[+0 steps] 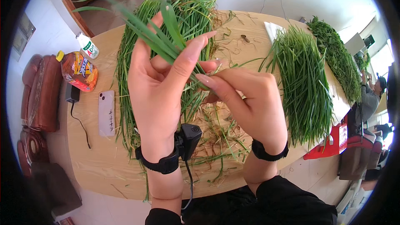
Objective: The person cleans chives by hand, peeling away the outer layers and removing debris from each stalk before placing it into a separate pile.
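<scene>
Over the middle of the table, my left hand point(156, 85) is closed around a few long flat-leaved garlic chives point(150, 37), whose leaf tips fan out to the upper left. My right hand point(254, 100) pinches their lower stalks between thumb and fingers, just right of the left hand. The stalk ends are mostly hidden by the fingers. Behind and beneath my left hand lies a large loose heap of garlic chives point(189, 12). To the right, a neater pile of garlic chives point(302, 87) rests on white paper. Withered trimmings point(221, 141) litter the wooden table point(100, 162) between them.
At the left stand a bottle of brown drink point(81, 73) and a white bottle point(87, 46), near a phone point(106, 112) and a black adapter point(73, 93) with a cable. Another heap of greens point(335, 58) lies far right. Beyond it, a person point(372, 93) handles greens.
</scene>
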`<action>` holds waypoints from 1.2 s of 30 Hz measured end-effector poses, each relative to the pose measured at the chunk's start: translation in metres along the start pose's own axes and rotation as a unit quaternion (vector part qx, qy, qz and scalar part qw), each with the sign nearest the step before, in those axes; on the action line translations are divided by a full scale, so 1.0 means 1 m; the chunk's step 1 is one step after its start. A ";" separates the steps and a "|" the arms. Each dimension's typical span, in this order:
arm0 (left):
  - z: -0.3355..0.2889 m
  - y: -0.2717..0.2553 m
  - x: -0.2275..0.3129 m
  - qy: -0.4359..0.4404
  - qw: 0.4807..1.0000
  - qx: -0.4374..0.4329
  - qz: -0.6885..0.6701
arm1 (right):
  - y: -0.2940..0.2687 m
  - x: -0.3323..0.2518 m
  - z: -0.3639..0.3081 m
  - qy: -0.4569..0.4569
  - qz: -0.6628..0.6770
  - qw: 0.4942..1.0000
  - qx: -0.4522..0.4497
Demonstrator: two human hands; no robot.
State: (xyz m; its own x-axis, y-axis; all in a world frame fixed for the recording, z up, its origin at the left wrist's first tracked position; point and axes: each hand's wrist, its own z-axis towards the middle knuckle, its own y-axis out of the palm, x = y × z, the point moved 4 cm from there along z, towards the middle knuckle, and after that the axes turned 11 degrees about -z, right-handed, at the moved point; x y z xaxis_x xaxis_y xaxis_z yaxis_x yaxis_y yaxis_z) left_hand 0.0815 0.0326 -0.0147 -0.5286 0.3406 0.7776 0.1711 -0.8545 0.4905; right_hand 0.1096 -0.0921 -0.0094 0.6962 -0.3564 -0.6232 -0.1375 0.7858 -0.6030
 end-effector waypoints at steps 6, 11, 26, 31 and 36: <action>-0.001 -0.012 0.021 0.053 0.992 0.115 0.003 | -0.070 0.013 -0.028 0.095 -0.093 0.973 0.190; -0.005 -0.026 0.039 0.084 0.991 0.104 -0.011 | -0.196 0.062 -0.129 0.255 -0.349 0.851 0.299; -0.016 0.003 0.040 0.074 0.992 0.055 -0.083 | -0.225 0.018 -0.163 0.338 -0.316 0.861 0.210; -0.023 0.016 0.042 0.077 0.990 0.089 -0.080 | -0.098 -0.027 -0.064 0.061 -0.129 0.985 0.095; -0.028 0.019 0.033 0.055 0.986 0.121 -0.105 | -0.027 -0.047 -0.020 -0.038 -0.078 0.996 0.020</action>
State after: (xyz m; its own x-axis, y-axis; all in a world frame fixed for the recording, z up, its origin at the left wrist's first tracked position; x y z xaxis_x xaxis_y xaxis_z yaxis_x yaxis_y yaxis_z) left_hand 0.0442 0.0166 0.0093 -0.6579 0.4449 0.6077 0.2344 -0.6459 0.7265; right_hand 0.0664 -0.1071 0.0257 0.7584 -0.4383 -0.4825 0.0036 0.7430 -0.6693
